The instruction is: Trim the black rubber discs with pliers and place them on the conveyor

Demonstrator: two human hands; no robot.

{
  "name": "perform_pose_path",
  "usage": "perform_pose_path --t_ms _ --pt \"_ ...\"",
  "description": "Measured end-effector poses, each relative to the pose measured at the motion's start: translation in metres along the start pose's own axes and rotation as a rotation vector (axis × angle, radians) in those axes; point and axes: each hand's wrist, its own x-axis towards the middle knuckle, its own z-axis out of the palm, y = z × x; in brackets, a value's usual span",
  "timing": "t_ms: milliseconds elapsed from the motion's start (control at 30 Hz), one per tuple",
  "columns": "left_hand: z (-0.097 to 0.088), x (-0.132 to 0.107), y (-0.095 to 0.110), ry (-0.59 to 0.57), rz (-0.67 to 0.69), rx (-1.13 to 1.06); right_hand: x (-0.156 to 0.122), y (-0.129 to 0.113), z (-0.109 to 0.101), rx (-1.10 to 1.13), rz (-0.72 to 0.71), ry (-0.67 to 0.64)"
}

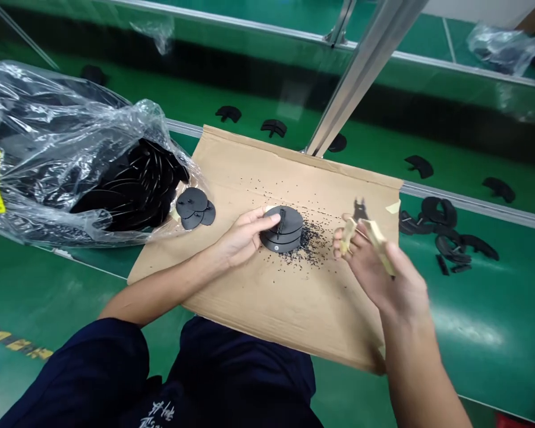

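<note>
My left hand [248,233] grips a small stack of round black plastic discs [289,230], thumb on top beside a raised rib. The stack is just over the cardboard sheet [258,303]; whether it touches the sheet I cannot tell. Small black clippings [311,245] are scattered around and to the right of it. In my right hand [377,261] is a pair of nippers [368,229] with pale yellow handles, jaws pointing away from me, apart from the discs. Left of my left hand, several loose black discs [192,205] overlap on the cardboard.
A clear plastic bag [66,137] full of black discs lies at the left. Curved black parts [446,229] are piled on the green surface at the right, with more behind the cardboard. A metal post [361,71] rises at the cardboard's far edge.
</note>
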Motion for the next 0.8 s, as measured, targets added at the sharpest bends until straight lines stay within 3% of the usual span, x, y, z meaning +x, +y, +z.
perform_pose_path --t_ms 67,200,300,433,633,800 --pt "0.0 0.001 0.0 0.035 0.101 0.099 0.012 0.003 0.009 -0.051 -0.057 -0.003" --pt "-0.001 -0.003 0.0 0.157 0.465 0.49 0.018 0.011 0.022 -0.312 -0.171 -0.001" --pt "-0.003 -0.009 0.0 0.139 0.62 0.79 0.013 0.017 0.029 -0.533 -0.326 0.011" --pt "-0.004 -0.014 -0.001 0.052 0.643 0.99 0.005 0.022 0.032 -0.614 -0.401 0.051" --pt "-0.006 -0.013 -0.003 0.007 0.672 1.047 0.001 0.023 0.026 -0.741 -0.468 0.086" --pt "-0.007 -0.014 -0.001 0.003 0.541 0.975 0.001 0.02 0.023 -0.805 -0.468 0.081"
